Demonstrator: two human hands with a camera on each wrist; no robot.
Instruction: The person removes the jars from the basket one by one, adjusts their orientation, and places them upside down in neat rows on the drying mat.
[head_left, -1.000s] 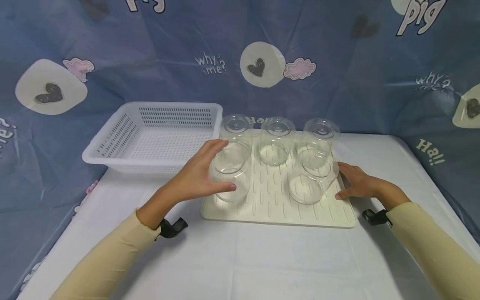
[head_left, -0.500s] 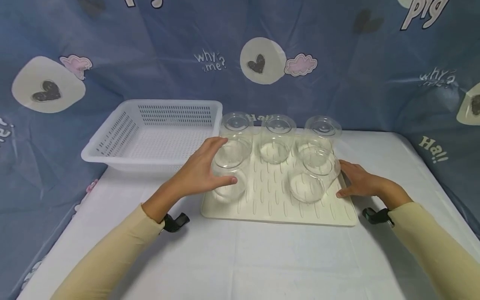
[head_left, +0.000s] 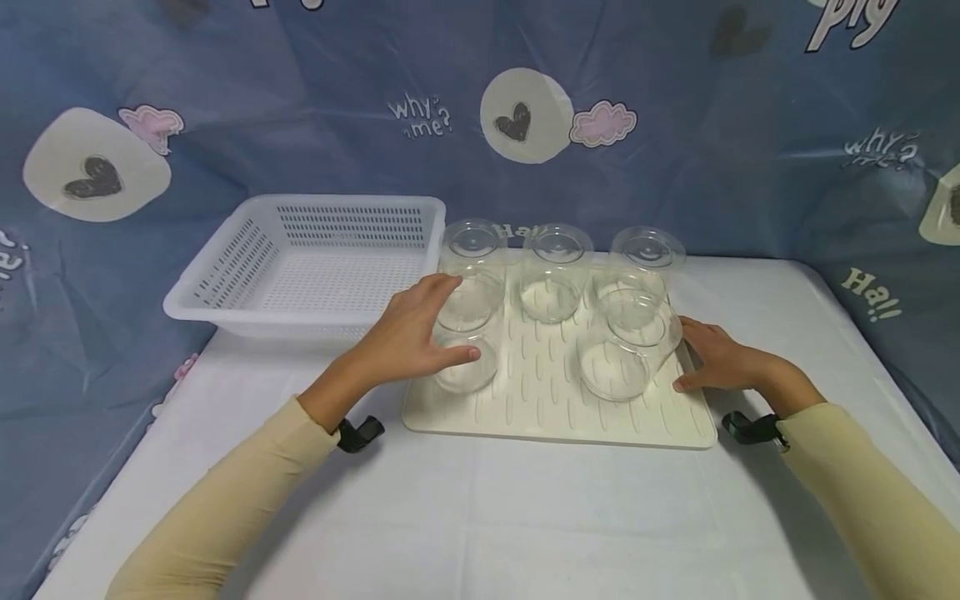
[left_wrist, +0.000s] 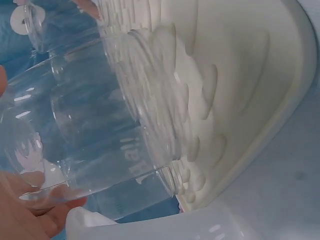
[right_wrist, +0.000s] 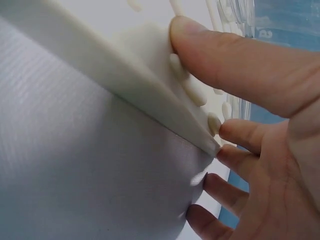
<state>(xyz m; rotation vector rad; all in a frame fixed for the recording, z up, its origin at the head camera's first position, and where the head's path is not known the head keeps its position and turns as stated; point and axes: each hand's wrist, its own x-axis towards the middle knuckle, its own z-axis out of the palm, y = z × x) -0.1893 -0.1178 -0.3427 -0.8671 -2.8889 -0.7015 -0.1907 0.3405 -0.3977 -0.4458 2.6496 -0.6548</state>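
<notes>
My left hand (head_left: 401, 337) grips a clear, upside-down jar (head_left: 478, 307) at the front left of the cream ridged mat (head_left: 536, 417). In the left wrist view, the fingers (left_wrist: 37, 212) curl round the jar's base, and its mouth faces the mat at close range. My right hand (head_left: 716, 360) is at the mat's right edge. In the right wrist view its thumb (right_wrist: 215, 52) rests on the mat's top, while the other fingers spread along the edge and the cloth. Near that hand another clear jar (head_left: 615, 371) stands upside down.
A back row of clear upside-down jars (head_left: 555, 283) lines the mat's far side. Left of the mat is a white slotted plastic basket (head_left: 352, 223). White cloth (head_left: 525, 517) covers the table, and a blue printed curtain (head_left: 300, 108) hangs behind.
My left hand has shifted slightly right with the jar, bringing it closer to the back-left jar in view. The right hand stays at the mat's edge. The head view has tilted down a little.
</notes>
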